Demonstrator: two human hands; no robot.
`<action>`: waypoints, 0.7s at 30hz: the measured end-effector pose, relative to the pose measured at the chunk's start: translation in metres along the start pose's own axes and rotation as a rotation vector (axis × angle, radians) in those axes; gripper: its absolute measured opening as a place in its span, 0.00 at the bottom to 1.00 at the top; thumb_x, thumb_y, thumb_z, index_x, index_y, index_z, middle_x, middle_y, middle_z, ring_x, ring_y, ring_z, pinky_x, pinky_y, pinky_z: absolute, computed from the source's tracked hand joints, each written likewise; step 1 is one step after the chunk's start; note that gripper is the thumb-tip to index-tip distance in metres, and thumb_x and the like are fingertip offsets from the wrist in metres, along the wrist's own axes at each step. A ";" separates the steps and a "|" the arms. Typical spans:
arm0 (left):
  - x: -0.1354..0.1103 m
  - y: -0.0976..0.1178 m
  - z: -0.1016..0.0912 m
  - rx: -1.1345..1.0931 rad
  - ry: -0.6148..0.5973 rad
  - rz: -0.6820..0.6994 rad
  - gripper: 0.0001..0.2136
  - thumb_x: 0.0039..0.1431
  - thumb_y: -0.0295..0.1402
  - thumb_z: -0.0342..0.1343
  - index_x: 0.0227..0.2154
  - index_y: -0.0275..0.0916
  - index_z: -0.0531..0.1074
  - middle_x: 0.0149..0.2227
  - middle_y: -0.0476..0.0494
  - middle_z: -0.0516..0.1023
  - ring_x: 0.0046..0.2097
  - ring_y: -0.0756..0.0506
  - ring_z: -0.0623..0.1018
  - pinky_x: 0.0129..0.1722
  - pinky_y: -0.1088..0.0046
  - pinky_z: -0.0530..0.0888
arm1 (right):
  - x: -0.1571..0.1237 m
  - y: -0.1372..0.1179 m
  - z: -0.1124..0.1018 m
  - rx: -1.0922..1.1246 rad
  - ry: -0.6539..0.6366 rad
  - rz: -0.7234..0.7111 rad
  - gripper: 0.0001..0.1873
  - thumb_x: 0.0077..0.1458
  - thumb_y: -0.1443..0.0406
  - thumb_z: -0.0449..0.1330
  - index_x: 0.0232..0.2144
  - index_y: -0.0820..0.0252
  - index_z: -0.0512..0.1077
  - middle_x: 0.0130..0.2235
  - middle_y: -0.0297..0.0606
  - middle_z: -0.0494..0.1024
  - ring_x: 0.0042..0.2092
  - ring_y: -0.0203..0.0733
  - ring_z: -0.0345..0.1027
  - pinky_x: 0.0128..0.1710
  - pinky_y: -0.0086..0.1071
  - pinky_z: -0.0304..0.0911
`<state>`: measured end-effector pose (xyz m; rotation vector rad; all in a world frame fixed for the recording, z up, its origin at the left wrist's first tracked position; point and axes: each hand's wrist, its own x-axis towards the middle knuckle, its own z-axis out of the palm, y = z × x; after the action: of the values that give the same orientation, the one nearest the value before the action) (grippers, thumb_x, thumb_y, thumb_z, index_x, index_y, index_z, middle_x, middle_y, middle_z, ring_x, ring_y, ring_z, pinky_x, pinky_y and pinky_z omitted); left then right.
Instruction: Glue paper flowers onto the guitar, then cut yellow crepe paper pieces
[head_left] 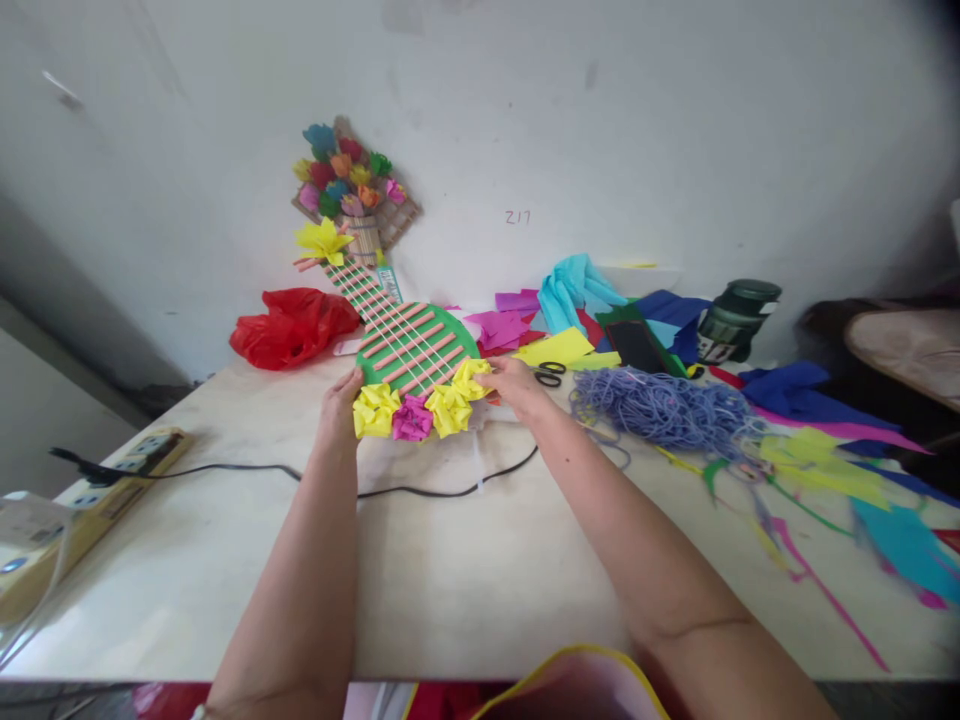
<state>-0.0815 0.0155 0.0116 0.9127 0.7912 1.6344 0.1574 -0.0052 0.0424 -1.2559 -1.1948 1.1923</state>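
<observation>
View from above a pale table [450, 570], looking down along two bare forearms. The hands are set well apart, one on each side of a guitar-shaped paper craft [416, 350] that sits at the far middle of the table, near the white wall. The left hand [341, 400] touches the craft's near left rim, just beside a yellow paper flower [375, 410]. The right hand [514, 385] touches the right rim, fingertips on another yellow flower [469, 378]. Whether the fingers close around the rim cannot be told. The craft has a round green body crossed by pink sticks, with yellow and magenta flowers along its near edge. Its long axis runs diagonally: the body is nearest the person, and the striped neck points away and to the left, ending in a yellow star-shaped flower [324, 240] against the wall. Behind the neck stands a bouquet of paper flowers [349, 185]. A red plastic bag [292, 325] lies to the left, and a black cable [420, 487] crosses the table in front of the craft. To the right are scissors [551, 373], a heap of lavender cord [660, 405] and loose coloured paper sheets [570, 295].
</observation>
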 end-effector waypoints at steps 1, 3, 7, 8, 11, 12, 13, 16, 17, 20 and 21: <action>0.000 0.000 0.000 0.008 0.007 0.002 0.17 0.42 0.33 0.60 0.37 0.33 0.72 0.34 0.40 0.77 0.39 0.40 0.76 0.37 0.65 0.74 | 0.000 0.001 0.000 -0.001 0.002 0.002 0.16 0.37 0.69 0.62 0.34 0.63 0.72 0.26 0.35 0.75 0.24 0.33 0.66 0.22 0.25 0.60; 0.000 0.001 0.000 0.026 0.022 0.004 0.16 0.42 0.33 0.60 0.37 0.33 0.72 0.34 0.40 0.77 0.39 0.40 0.76 0.37 0.65 0.74 | 0.001 0.002 0.000 0.007 -0.007 -0.001 0.15 0.37 0.69 0.61 0.34 0.62 0.72 0.27 0.35 0.75 0.25 0.34 0.66 0.22 0.25 0.61; 0.001 0.000 -0.001 0.033 0.030 0.002 0.17 0.42 0.33 0.60 0.37 0.34 0.73 0.34 0.40 0.77 0.38 0.41 0.76 0.37 0.65 0.74 | 0.002 0.003 -0.003 0.033 -0.063 -0.011 0.12 0.37 0.67 0.59 0.30 0.61 0.73 0.28 0.35 0.75 0.27 0.35 0.66 0.24 0.26 0.61; 0.001 0.000 -0.002 0.029 0.031 0.002 0.17 0.41 0.33 0.60 0.37 0.33 0.73 0.33 0.40 0.77 0.38 0.41 0.76 0.37 0.65 0.74 | 0.002 0.003 -0.004 0.041 -0.072 -0.008 0.11 0.38 0.66 0.59 0.29 0.62 0.73 0.27 0.35 0.75 0.27 0.35 0.66 0.24 0.27 0.61; 0.003 -0.002 -0.004 0.020 0.027 0.003 0.16 0.42 0.33 0.60 0.37 0.34 0.73 0.33 0.41 0.77 0.38 0.41 0.76 0.37 0.65 0.74 | 0.000 0.001 -0.006 0.071 -0.077 -0.009 0.10 0.38 0.65 0.57 0.27 0.62 0.73 0.25 0.34 0.74 0.26 0.36 0.66 0.24 0.28 0.61; 0.003 -0.002 -0.005 0.018 0.026 0.004 0.16 0.42 0.32 0.60 0.36 0.34 0.73 0.32 0.41 0.77 0.38 0.41 0.76 0.37 0.66 0.74 | 0.000 0.000 -0.007 0.078 -0.079 -0.013 0.10 0.38 0.66 0.56 0.27 0.63 0.72 0.25 0.34 0.74 0.26 0.36 0.65 0.24 0.28 0.61; 0.003 -0.002 -0.005 0.016 0.025 0.004 0.15 0.42 0.32 0.60 0.36 0.34 0.73 0.32 0.42 0.77 0.38 0.41 0.76 0.38 0.66 0.74 | -0.001 -0.001 -0.007 0.079 -0.084 -0.015 0.09 0.38 0.66 0.56 0.26 0.63 0.72 0.24 0.34 0.74 0.26 0.36 0.65 0.24 0.28 0.61; 0.003 -0.002 -0.005 0.014 0.024 -0.001 0.16 0.42 0.32 0.61 0.37 0.34 0.73 0.32 0.42 0.77 0.38 0.41 0.76 0.38 0.66 0.74 | -0.003 -0.002 -0.006 0.063 -0.097 -0.002 0.09 0.37 0.68 0.56 0.25 0.64 0.72 0.23 0.34 0.73 0.24 0.35 0.64 0.24 0.27 0.61; 0.002 -0.002 -0.004 0.014 0.025 -0.001 0.16 0.42 0.32 0.61 0.37 0.34 0.73 0.32 0.42 0.77 0.38 0.41 0.76 0.38 0.67 0.74 | -0.004 -0.003 -0.006 0.058 -0.098 0.002 0.09 0.36 0.69 0.55 0.25 0.64 0.72 0.22 0.34 0.73 0.24 0.34 0.64 0.23 0.27 0.61; 0.000 0.000 -0.002 0.018 0.029 0.008 0.16 0.41 0.32 0.61 0.36 0.33 0.73 0.32 0.41 0.77 0.38 0.41 0.76 0.38 0.67 0.74 | -0.005 -0.004 -0.004 0.049 -0.086 0.011 0.08 0.35 0.70 0.55 0.24 0.64 0.71 0.21 0.33 0.73 0.24 0.34 0.64 0.24 0.26 0.61; 0.000 0.000 -0.001 0.019 0.029 0.013 0.16 0.41 0.32 0.61 0.36 0.33 0.73 0.32 0.41 0.77 0.38 0.42 0.76 0.38 0.67 0.74 | -0.006 -0.005 -0.003 0.048 -0.083 0.015 0.08 0.35 0.71 0.55 0.24 0.64 0.71 0.21 0.33 0.73 0.24 0.34 0.64 0.24 0.26 0.61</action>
<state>-0.0825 0.0151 0.0112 0.9115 0.8233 1.6576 0.1603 -0.0110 0.0473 -1.1916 -1.2112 1.2880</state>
